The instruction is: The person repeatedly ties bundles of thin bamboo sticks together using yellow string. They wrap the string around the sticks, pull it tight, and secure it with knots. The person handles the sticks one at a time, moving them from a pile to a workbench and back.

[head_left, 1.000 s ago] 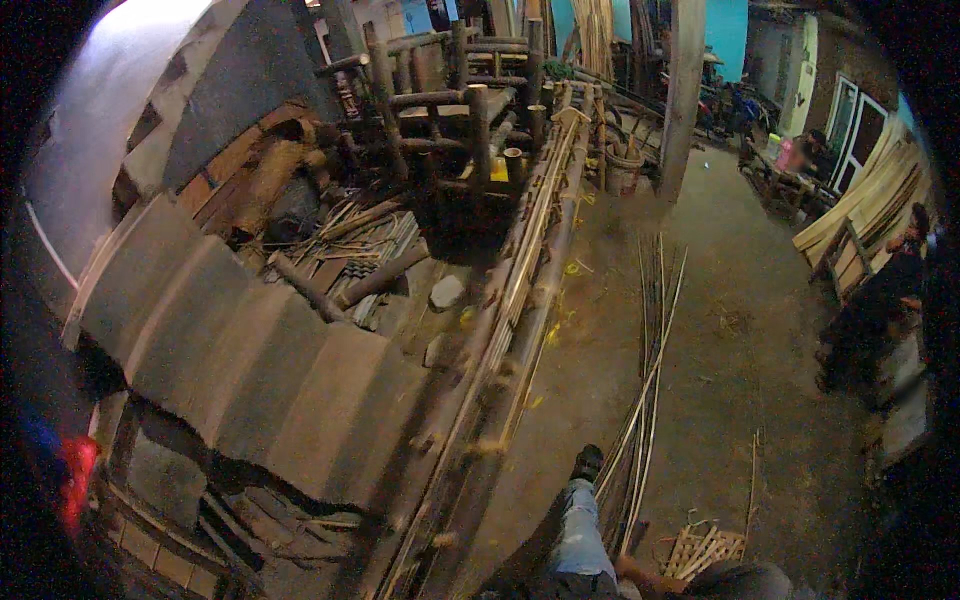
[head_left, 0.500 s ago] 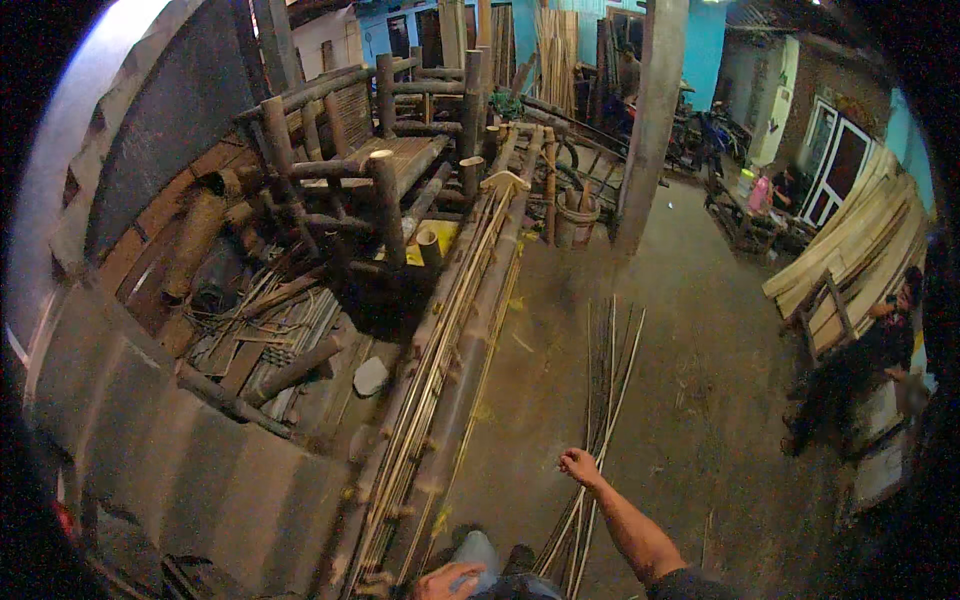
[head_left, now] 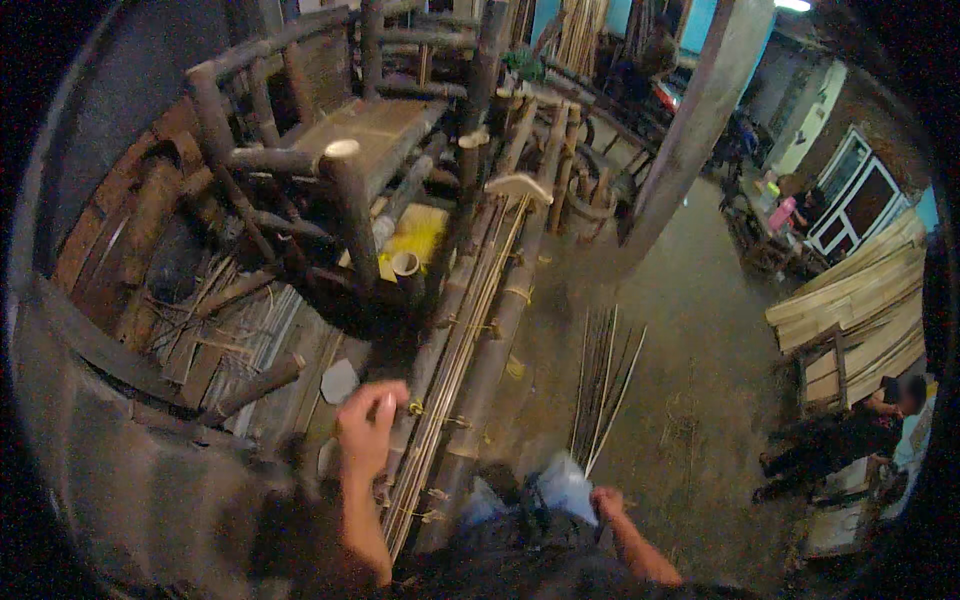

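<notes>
My left hand [head_left: 368, 428] is raised beside the long pair of dark bamboo poles [head_left: 455, 345], its fingers bent loosely toward them and nothing visible in its grasp. Thin pale bamboo strips [head_left: 462, 330] lie lengthwise in the channel between the poles, with small yellowish ties or pegs along them. Near my right thigh, my right hand [head_left: 607, 503] is closed in a loose curl; no object shows in it. Beyond that hand, a fanned bundle of thin sticks [head_left: 603, 375] rests on the floor. A pale angled piece [head_left: 520, 187] spans the poles' far part.
A dark bamboo chair frame [head_left: 345, 190] stands at the far left, above scrap poles and boards [head_left: 250, 330]. A concrete pillar [head_left: 690, 130] rises beyond the poles, near a bucket [head_left: 588, 210]. At right, a person [head_left: 850, 440] is beside leaning pale boards [head_left: 860, 290].
My left hand has risen from the lower edge to beside the poles. My right hand has drawn back from over the floor sticks to my thigh. The view has shifted and tilted.
</notes>
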Available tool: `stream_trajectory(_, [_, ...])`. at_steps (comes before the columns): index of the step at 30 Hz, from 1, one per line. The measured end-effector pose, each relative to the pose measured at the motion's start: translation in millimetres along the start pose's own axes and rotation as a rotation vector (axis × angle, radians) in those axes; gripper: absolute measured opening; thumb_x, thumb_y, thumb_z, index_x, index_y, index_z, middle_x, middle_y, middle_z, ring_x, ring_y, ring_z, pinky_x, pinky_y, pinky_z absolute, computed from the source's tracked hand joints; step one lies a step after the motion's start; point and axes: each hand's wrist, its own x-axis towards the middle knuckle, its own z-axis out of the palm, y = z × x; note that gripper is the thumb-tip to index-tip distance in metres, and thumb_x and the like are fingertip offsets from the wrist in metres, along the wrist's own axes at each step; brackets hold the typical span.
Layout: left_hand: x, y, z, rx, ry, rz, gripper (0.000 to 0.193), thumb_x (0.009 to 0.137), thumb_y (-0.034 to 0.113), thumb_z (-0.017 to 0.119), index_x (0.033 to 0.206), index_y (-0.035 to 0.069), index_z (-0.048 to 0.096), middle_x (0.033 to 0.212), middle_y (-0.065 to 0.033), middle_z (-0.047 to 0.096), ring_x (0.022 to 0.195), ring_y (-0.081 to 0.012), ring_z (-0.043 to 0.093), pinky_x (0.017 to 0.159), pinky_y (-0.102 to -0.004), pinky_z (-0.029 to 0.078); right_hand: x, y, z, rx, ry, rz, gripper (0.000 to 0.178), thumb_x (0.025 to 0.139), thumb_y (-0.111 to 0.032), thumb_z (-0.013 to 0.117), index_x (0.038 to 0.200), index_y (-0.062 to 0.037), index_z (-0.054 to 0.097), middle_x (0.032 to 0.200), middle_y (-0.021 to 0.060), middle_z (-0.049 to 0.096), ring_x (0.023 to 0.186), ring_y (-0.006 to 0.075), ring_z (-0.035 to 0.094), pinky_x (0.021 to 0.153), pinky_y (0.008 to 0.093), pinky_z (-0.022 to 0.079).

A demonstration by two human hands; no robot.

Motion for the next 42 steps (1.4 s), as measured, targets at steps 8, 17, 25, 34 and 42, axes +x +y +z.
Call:
stream_trajectory(8, [134.5,-35.9,141.2,0.127,-0.106,-0.074,0.018,0.090,0.013,0.056,0.097,0.000,0.066,0.094,-0.0149,0.068,0.089,-0.0278,0.066,0.080,-0.0336,0.049,234.9,-319.9,101.6,-0.066,-0.211,-0.387,0.016,0.094,-0.019,0.057,0.088,-0.0045,0.062,0.076,-0.0002,0.058,0.066,0.0097,0.053,0.059,0.0256,0.043])
stream_trajectory(17, [210.6,-126.6,256.7,0.802,0.096,-0.388,0.034,0.089,0.034,0.058,0.097,0.002,0.065,0.096,-0.0217,0.063,0.091,-0.0391,0.060,0.078,-0.0446,0.047,272.6,-562.1,159.7,-0.035,-0.882,-0.699,0.020,0.088,-0.019,0.063,0.102,-0.0055,0.064,0.094,0.0080,0.066,0.081,0.0212,0.064,0.072,0.0357,0.051])
stream_trajectory(25, [205.6,-67.2,251.5,0.674,0.151,-0.406,0.043,0.094,0.038,0.050,0.072,0.002,0.058,0.055,-0.0083,0.049,0.057,-0.0219,0.051,0.057,-0.0381,0.040,348.4,-675.8,212.9,0.975,-1.002,0.173,0.022,0.094,-0.030,0.054,0.090,-0.0093,0.060,0.072,0.0042,0.058,0.073,0.0211,0.058,0.065,0.0317,0.047])
stream_trajectory(34, [224.5,-79.7,279.1,0.472,0.019,-0.493,0.023,0.095,0.022,0.053,0.090,0.002,0.061,0.082,-0.0114,0.056,0.073,-0.0244,0.056,0.067,-0.0348,0.044,463.2,-627.5,199.7,0.424,-0.908,-0.158,0.033,0.097,-0.037,0.048,0.109,-0.0069,0.053,0.091,0.0034,0.056,0.083,0.0177,0.055,0.072,0.0281,0.045])
stream_trajectory(42, [248.0,-113.7,310.7,0.852,0.006,-0.330,0.019,0.081,0.008,0.058,0.097,0.003,0.067,0.097,-0.0123,0.061,0.092,-0.0324,0.056,0.080,-0.0395,0.048,522.8,-415.6,10.1,-0.624,-1.112,-0.195,0.056,0.090,-0.030,0.063,0.136,-0.0045,0.041,0.115,0.0115,0.058,0.109,0.0209,0.054,0.094,0.0364,0.043])
